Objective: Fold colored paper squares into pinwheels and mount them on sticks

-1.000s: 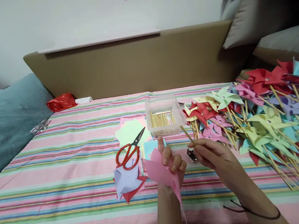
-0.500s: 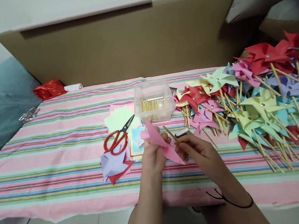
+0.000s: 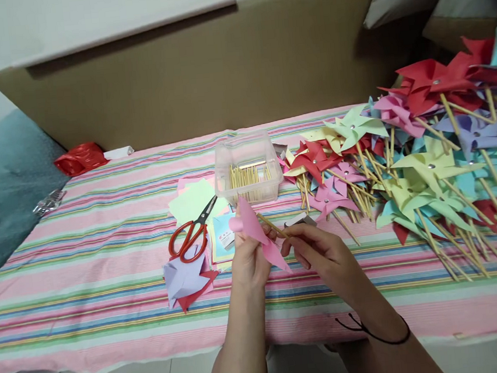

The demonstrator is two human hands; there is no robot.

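My left hand (image 3: 251,259) is closed on a pink paper pinwheel (image 3: 254,224), which is tilted and partly hides the fingers. Close on its right, my right hand (image 3: 318,247) pinches a thin wooden stick (image 3: 272,226) between thumb and fingers. The stick's far end reaches up to the back of the pinwheel; whether they touch I cannot tell. Red-handled scissors (image 3: 191,230) lie left of my hands, across sheets of coloured paper (image 3: 192,199). Below the scissors is a lilac folded paper piece (image 3: 186,279) on top of a red one (image 3: 197,294).
A clear plastic box (image 3: 246,157) of short sticks stands beyond my hands. Many finished pinwheels (image 3: 431,166) are heaped on the right of the striped cloth (image 3: 104,235). A small grey box (image 3: 300,221) lies behind my right hand. A red plastic bag (image 3: 81,158) sits far left.
My right hand has brought the stick in towards the back of the pink pinwheel, closing the gap between them. The whole view has shifted slightly.
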